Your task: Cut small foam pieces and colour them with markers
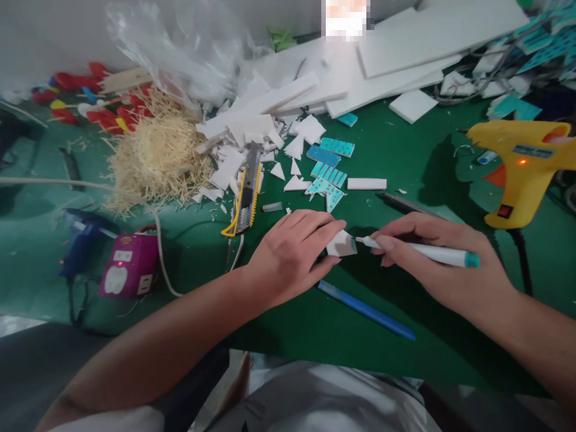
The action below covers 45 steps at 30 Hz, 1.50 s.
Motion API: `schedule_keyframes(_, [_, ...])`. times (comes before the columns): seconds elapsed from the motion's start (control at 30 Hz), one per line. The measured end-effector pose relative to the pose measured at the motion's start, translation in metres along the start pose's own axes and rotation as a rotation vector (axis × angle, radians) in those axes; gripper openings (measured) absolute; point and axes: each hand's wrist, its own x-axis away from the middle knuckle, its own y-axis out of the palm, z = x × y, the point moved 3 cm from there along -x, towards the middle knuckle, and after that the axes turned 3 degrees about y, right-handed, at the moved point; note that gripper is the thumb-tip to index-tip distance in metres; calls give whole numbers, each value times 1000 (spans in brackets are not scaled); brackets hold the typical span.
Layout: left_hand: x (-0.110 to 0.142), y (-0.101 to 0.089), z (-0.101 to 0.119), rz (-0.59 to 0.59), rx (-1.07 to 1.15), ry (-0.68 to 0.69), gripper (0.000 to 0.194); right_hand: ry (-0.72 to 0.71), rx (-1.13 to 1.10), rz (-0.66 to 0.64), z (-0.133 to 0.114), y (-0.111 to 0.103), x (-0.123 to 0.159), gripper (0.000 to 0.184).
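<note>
My left hand pinches a small white foam board piece between thumb and fingers, just above the green table. A teal mark shows along the piece's right edge. In my right hand is a white marker with a teal end, its tip pointing left, close to that edge; I cannot tell whether they touch. Beyond the hands lie several teal-patterned pieces, dotted and striped, and a plain white strip. A blue pen-like stick rests on the table in front of my hands.
A yellow-handled box cutter lies left, by white scraps and a straw-like heap. At right stands a yellow glue gun, its light on. A purple power box and blue glue gun sit left. White boards fill the back.
</note>
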Motion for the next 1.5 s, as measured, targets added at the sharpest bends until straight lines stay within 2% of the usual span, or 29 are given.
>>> schedule_keyframes(0.1, [0, 0, 0, -11, 5, 3, 33, 12, 25, -45, -2, 0, 0, 26])
schedule_keyframes(0.33, [0, 0, -1, -2, 0, 3, 32, -2, 20, -56, -4, -1, -2, 25])
schedule_keyframes(0.47, [0, 0, 0, -10, 1, 1, 32, -4, 9, -20, -4, -1, -3, 19])
schedule_keyframes(0.6, [-1, -1, 0, -9, 5, -1, 31, 0, 22, -52, -4, 0, -2, 23])
schedule_keyframes(0.7, [-1, 0, 0, -16, 0, -5, 31, -5, 15, -24, -4, 0, -1, 19])
schedule_keyframes(0.83, [0, 0, 0, -11, 6, 5, 32, -9, 15, -45, -2, 1, -1, 25])
schedule_keyframes(0.97, [-1, 1, 0, -2, 14, 6, 33, -16, -17, 6, -3, 0, -1, 17])
schedule_keyframes(1.1, [-1, 0, 0, 6, 12, 10, 32, -5, 0, -44, -4, 2, -1, 24])
schedule_keyframes(1.23, [0, 0, 0, -8, 3, 5, 31, -12, -8, 14, -4, 1, -1, 18])
schedule_keyframes(1.37, [0, 0, -1, -18, 10, -4, 31, -1, 14, -28, -4, 2, -1, 24])
schedule_keyframes(1.5, [-1, 0, 0, -9, 15, 7, 32, -1, -2, 14, -3, 1, -1, 18])
